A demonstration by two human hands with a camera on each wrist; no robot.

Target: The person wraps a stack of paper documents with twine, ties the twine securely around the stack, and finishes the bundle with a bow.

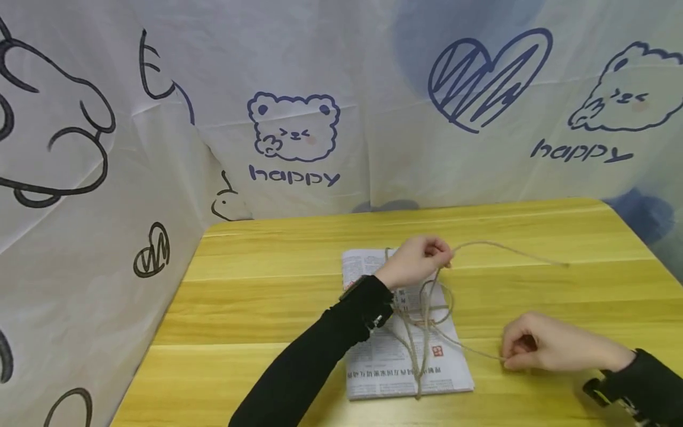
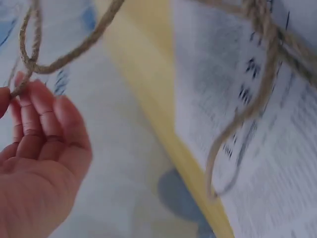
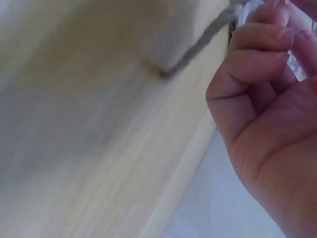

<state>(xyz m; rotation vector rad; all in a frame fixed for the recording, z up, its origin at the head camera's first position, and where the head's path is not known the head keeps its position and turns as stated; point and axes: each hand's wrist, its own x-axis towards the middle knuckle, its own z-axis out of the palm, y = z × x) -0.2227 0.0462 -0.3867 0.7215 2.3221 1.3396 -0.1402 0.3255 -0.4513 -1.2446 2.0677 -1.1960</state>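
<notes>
A folded stack of newspaper (image 1: 368, 362) lies on the table, with brown twine (image 1: 425, 338) wrapped lengthwise and crosswise over it. Loops of the twine gather around the middle of the stack. My left hand (image 1: 416, 261) is raised over the stack's far right corner and pinches one strand between thumb and fingertips; a free tail arcs from it to the right. In the left wrist view, the pinched twine (image 2: 81, 47) hangs in a loop beside the fingers. Right of the stack, my right hand (image 1: 555, 344) pinches another strand, which runs back to the loops. Its short end (image 3: 185, 57) sticks out past the fingers.
The yellow wood-grain table (image 1: 256, 284) has its far edge against a pale hanging cloth (image 1: 384, 136) printed with bears, hearts and lettering. More cloth (image 1: 58, 261) hangs along the left side. Dark sleeves and wrist-worn devices (image 1: 376, 314) show on both arms.
</notes>
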